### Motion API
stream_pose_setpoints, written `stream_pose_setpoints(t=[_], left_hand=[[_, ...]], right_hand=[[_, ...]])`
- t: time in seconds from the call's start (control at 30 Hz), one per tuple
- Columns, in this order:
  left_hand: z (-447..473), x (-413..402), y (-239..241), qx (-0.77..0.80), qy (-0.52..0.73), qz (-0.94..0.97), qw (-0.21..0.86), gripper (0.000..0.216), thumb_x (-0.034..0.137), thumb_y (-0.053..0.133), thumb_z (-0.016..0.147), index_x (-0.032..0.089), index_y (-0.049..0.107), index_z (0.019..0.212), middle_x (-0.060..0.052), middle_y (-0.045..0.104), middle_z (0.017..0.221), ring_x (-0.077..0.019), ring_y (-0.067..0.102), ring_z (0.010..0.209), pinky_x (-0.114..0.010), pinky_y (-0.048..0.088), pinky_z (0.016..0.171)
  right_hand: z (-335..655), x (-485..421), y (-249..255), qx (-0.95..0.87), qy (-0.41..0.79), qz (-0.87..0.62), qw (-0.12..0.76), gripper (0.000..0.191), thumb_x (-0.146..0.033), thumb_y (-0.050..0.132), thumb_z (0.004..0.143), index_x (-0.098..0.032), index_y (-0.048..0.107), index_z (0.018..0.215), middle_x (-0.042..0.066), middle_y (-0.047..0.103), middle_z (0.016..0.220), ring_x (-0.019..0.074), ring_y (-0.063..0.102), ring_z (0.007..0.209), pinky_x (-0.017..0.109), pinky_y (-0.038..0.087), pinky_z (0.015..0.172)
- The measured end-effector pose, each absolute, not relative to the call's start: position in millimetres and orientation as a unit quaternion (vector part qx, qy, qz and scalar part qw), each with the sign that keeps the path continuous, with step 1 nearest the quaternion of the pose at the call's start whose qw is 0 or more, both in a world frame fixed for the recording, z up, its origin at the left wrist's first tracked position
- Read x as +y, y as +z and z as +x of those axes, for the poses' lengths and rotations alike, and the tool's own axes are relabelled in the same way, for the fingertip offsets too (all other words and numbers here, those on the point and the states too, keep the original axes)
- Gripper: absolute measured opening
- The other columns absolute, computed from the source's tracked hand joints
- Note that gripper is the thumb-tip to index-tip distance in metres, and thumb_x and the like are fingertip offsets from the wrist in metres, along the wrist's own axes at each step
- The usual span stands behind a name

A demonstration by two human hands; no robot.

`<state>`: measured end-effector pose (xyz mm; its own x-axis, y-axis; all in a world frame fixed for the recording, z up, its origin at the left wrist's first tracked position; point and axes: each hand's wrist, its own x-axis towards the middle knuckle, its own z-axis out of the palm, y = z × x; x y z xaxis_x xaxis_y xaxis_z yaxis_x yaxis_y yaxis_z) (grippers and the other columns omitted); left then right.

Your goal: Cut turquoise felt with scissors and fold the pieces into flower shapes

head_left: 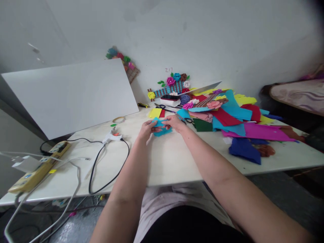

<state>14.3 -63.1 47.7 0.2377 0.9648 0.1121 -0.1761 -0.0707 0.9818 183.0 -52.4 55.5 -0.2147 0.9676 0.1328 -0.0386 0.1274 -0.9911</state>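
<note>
A piece of light-blue crepe paper [159, 123] is stretched between my two hands, above the middle of the table. My left hand [147, 129] pinches its left side. On the right side, my right hand [174, 123] grips it with bent fingers. More light-blue crepe paper [163, 132] lies just below the fingers; whether it is a separate piece I cannot tell. Beyond my hands are yellow paper squares [155, 112] with a bit of red. Black-handled scissors [188, 120] lie close by on the right.
On the left are a white glue gun [112, 136] with its black cord, a tape roll [118, 119] and a yellow power strip [40, 167]. Coloured crepe sheets [231, 114] pile up on the right. A white board [71, 98] leans behind, near a phone [170, 98] on a white box.
</note>
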Motion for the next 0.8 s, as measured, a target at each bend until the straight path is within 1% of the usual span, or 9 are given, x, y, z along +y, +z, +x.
stream_pose_setpoints(t=[0.17,0.23,0.33,0.43,0.5,0.57,0.63,0.7,0.8], left_hand=[[8.1,-61.9,48.8,0.349,0.468,0.546,0.602,0.037,0.039,0.070,0.065,0.009,0.059,0.083,-0.010,0.069,0.071,-0.0174,0.064,0.055,-0.028,0.052,0.058],[6.7,-63.0,49.6,0.346,0.458,0.554,0.602,0.038,0.039,0.072,0.063,0.009,0.059,0.083,-0.010,0.069,0.071,-0.0169,0.065,0.056,-0.027,0.052,0.058],[5.4,-64.7,51.1,0.353,0.446,0.567,0.595,0.038,0.041,0.072,0.064,0.009,0.058,0.080,-0.008,0.068,0.066,-0.0159,0.064,0.053,-0.025,0.051,0.054],[4.4,-64.5,51.6,0.369,0.446,0.570,0.583,0.041,0.048,0.067,0.068,0.009,0.058,0.077,-0.008,0.066,0.061,-0.0157,0.062,0.049,-0.025,0.050,0.050],[4.2,-63.9,51.3,0.383,0.452,0.559,0.580,0.046,0.054,0.061,0.070,0.009,0.058,0.078,-0.010,0.067,0.062,-0.0170,0.063,0.050,-0.027,0.050,0.052],[4.6,-63.8,50.9,0.385,0.450,0.557,0.581,0.049,0.056,0.061,0.069,0.009,0.060,0.083,-0.011,0.068,0.066,-0.0180,0.064,0.054,-0.028,0.052,0.054],[6.0,-64.6,50.3,0.376,0.438,0.573,0.582,0.047,0.051,0.068,0.065,0.009,0.061,0.085,-0.011,0.069,0.070,-0.0177,0.065,0.056,-0.027,0.052,0.056],[8.1,-65.8,49.7,0.366,0.428,0.589,0.579,0.043,0.042,0.075,0.060,0.008,0.062,0.085,-0.010,0.069,0.072,-0.0166,0.065,0.057,-0.026,0.052,0.057],[10.7,-66.8,48.6,0.361,0.435,0.590,0.576,0.039,0.034,0.078,0.057,0.008,0.063,0.082,-0.009,0.069,0.072,-0.0152,0.064,0.056,-0.026,0.052,0.058]], right_hand=[[184.5,-57.4,60.4,-0.583,0.525,-0.408,0.468,0.021,-0.023,0.077,0.059,-0.011,0.062,0.067,-0.002,0.060,0.047,0.0057,0.049,0.036,0.017,0.040,0.038],[184.8,-58.8,61.9,-0.585,0.526,-0.408,0.464,0.021,-0.024,0.077,0.059,-0.011,0.062,0.066,-0.002,0.060,0.047,0.0058,0.049,0.036,0.017,0.040,0.038],[185.8,-59.7,63.1,-0.587,0.524,-0.406,0.464,0.022,-0.025,0.078,0.058,-0.011,0.062,0.065,-0.002,0.060,0.046,0.0057,0.049,0.036,0.016,0.040,0.038],[187.4,-59.1,62.8,-0.591,0.522,-0.403,0.465,0.022,-0.025,0.078,0.058,-0.012,0.062,0.065,-0.001,0.060,0.046,0.0057,0.048,0.035,0.016,0.039,0.038],[188.3,-58.2,62.0,-0.595,0.521,-0.402,0.462,0.022,-0.025,0.077,0.058,-0.011,0.062,0.065,-0.001,0.061,0.046,0.0059,0.049,0.036,0.016,0.040,0.038],[188.6,-57.1,60.8,-0.599,0.523,-0.399,0.456,0.022,-0.026,0.077,0.058,-0.011,0.062,0.065,-0.001,0.061,0.047,0.0060,0.049,0.036,0.017,0.040,0.038],[188.4,-55.8,59.2,-0.602,0.528,-0.394,0.451,0.021,-0.026,0.077,0.058,-0.012,0.063,0.066,-0.001,0.061,0.047,0.0059,0.049,0.035,0.017,0.040,0.038],[187.9,-54.3,57.3,-0.604,0.532,-0.388,0.448,0.021,-0.026,0.076,0.058,-0.012,0.064,0.067,-0.001,0.061,0.048,0.0057,0.048,0.035,0.017,0.040,0.038],[187.8,-52.7,55.5,-0.603,0.535,-0.384,0.450,0.020,-0.024,0.077,0.058,-0.012,0.065,0.068,-0.001,0.062,0.049,0.0058,0.049,0.036,0.017,0.040,0.039]])
